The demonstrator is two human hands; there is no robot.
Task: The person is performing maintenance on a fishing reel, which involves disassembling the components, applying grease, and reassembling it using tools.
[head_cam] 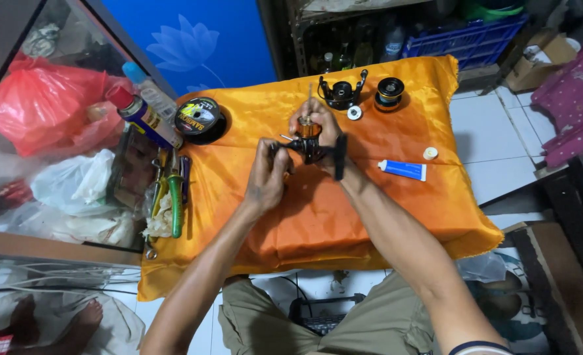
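Both hands are up over the middle of the orange cloth (370, 217), working one black fishing reel body (311, 150) between them.

Left hand (265, 176): fingers curled tight, thumb and forefinger pinched on the left end of the reel, at a small metal stub that sticks out there. No gap visible between the fingers. Whether it grips the stub or the body just behind it, can't tell.

Right hand (318, 125): wrapped over the top of the reel from the far side, fingers closed around the brass-coloured part (308, 128) under the thin shaft that points up. The black handle (339, 156) hangs down just beside the wrist.

The reel is held off the cloth, not resting on it.

On the cloth behind the hands: rotor (341, 94), spool (390, 92), small white washer (354, 113) between them. To the right, near the forearm: blue-white tube (403, 169), with its white cap (430, 154) lying apart from it. Left edge: line spool (198, 116), spray can (143, 117), green-handled pliers (175, 197).
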